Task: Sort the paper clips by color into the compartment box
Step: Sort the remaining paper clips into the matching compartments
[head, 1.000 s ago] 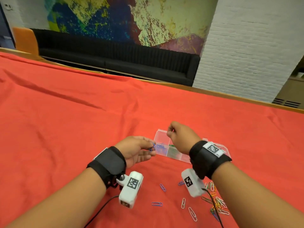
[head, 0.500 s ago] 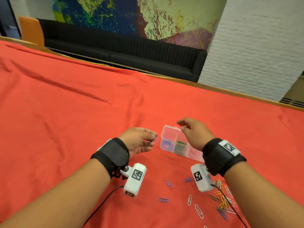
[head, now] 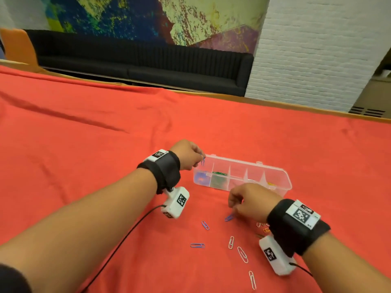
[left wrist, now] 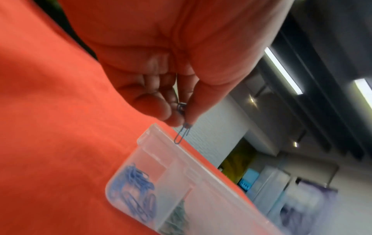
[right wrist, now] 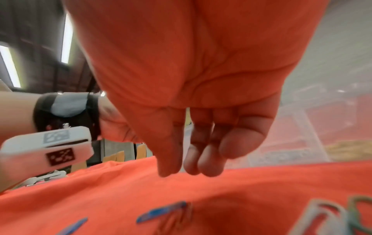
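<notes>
A clear compartment box (head: 237,162) lies on the red cloth. Its left end compartment holds blue clips (left wrist: 136,190), the one beside it green clips (head: 220,176), and orange ones show near the right end. My left hand (head: 200,160) pinches a blue paper clip (left wrist: 182,134) between thumb and fingertip, just above the box's left end rim (left wrist: 171,152). My right hand (head: 233,206) hangs in front of the box with loosely curled fingers (right wrist: 171,159), holding nothing. It hovers just above another blue clip (head: 229,217) on the cloth.
Loose clips lie on the red cloth (head: 105,166) near me: blue ones (head: 197,245), white ones (head: 242,254), and a mixed pile (head: 263,229) partly hidden by my right wrist. A cable trails from the left wrist camera (head: 176,201). The table edge runs along the back.
My left hand carried the blue clip forward and right to the box's left end. My right hand drew back from over the box and dropped toward the loose clips.
</notes>
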